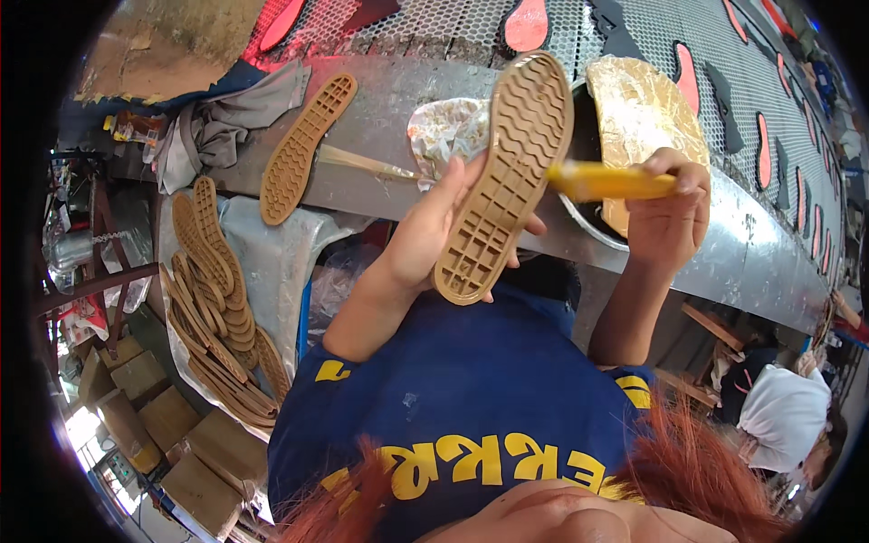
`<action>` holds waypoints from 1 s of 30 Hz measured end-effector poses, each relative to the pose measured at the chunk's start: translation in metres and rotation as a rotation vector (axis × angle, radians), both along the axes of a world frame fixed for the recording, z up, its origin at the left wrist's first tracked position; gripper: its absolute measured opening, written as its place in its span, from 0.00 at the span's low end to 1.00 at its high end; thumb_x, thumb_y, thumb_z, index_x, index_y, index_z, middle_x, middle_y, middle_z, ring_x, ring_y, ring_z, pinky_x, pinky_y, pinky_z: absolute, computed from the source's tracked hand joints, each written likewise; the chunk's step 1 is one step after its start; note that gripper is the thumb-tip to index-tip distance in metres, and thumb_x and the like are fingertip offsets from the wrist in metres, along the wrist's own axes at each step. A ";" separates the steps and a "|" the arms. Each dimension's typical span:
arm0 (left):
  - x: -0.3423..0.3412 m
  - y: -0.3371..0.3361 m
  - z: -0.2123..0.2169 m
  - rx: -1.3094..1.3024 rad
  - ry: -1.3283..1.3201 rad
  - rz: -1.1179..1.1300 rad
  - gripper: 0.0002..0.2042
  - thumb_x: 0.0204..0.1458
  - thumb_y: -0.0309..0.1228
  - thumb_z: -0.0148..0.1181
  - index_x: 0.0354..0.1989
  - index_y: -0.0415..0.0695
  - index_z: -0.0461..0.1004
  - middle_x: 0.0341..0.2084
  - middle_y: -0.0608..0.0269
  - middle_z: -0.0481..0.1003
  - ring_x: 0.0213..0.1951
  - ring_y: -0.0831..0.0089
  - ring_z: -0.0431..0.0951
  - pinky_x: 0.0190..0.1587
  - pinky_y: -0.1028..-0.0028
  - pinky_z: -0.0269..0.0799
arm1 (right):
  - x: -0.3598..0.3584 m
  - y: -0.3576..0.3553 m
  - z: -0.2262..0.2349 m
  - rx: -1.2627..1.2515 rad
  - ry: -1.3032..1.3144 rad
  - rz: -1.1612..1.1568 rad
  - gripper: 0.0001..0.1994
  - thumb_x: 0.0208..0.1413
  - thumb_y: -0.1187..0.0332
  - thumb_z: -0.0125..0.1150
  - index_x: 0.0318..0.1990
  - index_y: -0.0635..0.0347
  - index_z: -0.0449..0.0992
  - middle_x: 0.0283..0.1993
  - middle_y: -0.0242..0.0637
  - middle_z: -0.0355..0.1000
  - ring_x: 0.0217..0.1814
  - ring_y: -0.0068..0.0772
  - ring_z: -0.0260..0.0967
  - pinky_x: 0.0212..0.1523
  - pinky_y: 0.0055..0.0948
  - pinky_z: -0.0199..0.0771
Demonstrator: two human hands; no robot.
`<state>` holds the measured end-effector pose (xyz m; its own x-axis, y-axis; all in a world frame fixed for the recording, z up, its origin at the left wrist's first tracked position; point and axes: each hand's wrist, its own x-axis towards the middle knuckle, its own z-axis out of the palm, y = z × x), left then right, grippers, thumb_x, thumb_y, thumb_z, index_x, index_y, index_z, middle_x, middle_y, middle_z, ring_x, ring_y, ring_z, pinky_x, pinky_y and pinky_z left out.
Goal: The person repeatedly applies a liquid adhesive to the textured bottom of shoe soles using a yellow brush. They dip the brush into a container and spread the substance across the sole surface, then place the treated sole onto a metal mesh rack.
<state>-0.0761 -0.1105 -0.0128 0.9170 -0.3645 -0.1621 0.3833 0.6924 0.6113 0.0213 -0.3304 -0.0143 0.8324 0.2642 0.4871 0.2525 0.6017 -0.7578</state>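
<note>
A metal surface stretched beyond the navy shirt, which bore large yellow lettering. Above its near edge, the left hand gripped a brown sole, fingers wrapped behind, tread showing. The right hand's fingers pinched a yellow tool, blurred beside the sole.

The tan shoe sole covers much of the fingers of the left hand, while the yellow tool in the right hand is blurred at its tip, so whether it touches the sole's edge cannot be told. A tan board hides most of the round bowl and whatever it contains, and the soles in the pile overlap too much to count. The mesh conveyor is cut off by the upper edge, and the white-topped co-worker is too small to make out clearly.
</note>
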 end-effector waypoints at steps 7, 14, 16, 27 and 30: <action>0.006 -0.012 -0.008 0.140 -0.106 0.637 0.22 0.63 0.34 0.39 0.64 0.45 0.48 0.53 0.42 0.65 0.54 0.55 0.70 0.58 0.59 0.66 | -0.011 -0.006 -0.034 -0.724 -0.260 -0.565 0.06 0.63 0.71 0.46 0.37 0.61 0.69 0.43 0.44 0.72 0.38 0.34 0.70 0.37 0.31 0.71; 0.002 -0.002 -0.024 0.485 -0.548 0.745 0.37 0.46 0.12 0.55 0.64 0.47 0.46 0.57 0.48 0.59 0.63 0.54 0.57 0.64 0.56 0.55 | -0.016 0.000 -0.020 -1.004 -0.410 -0.552 0.03 0.55 0.79 0.51 0.37 0.64 0.69 0.40 0.44 0.72 0.38 0.45 0.70 0.39 0.34 0.71; 0.001 -0.002 -0.024 0.584 -0.660 0.766 0.36 0.44 0.10 0.56 0.61 0.47 0.49 0.58 0.49 0.58 0.64 0.57 0.57 0.65 0.58 0.54 | -0.020 -0.002 -0.020 -0.919 -0.343 -0.557 0.03 0.56 0.78 0.50 0.37 0.65 0.69 0.41 0.44 0.72 0.38 0.42 0.70 0.38 0.32 0.71; 0.002 -0.012 -0.017 0.734 -0.697 0.799 0.34 0.45 0.12 0.58 0.59 0.46 0.50 0.59 0.46 0.56 0.62 0.57 0.59 0.62 0.62 0.60 | -0.037 -0.001 -0.020 -0.161 0.071 -0.478 0.15 0.66 0.62 0.39 0.40 0.65 0.67 0.49 0.49 0.67 0.47 0.32 0.67 0.40 0.23 0.70; 0.002 -0.017 -0.011 0.719 -0.736 0.771 0.33 0.45 0.13 0.57 0.59 0.45 0.50 0.59 0.44 0.57 0.63 0.54 0.58 0.64 0.57 0.57 | -0.044 0.003 -0.020 -0.282 -0.104 -0.570 0.17 0.65 0.59 0.42 0.39 0.64 0.70 0.47 0.50 0.69 0.46 0.34 0.67 0.45 0.27 0.68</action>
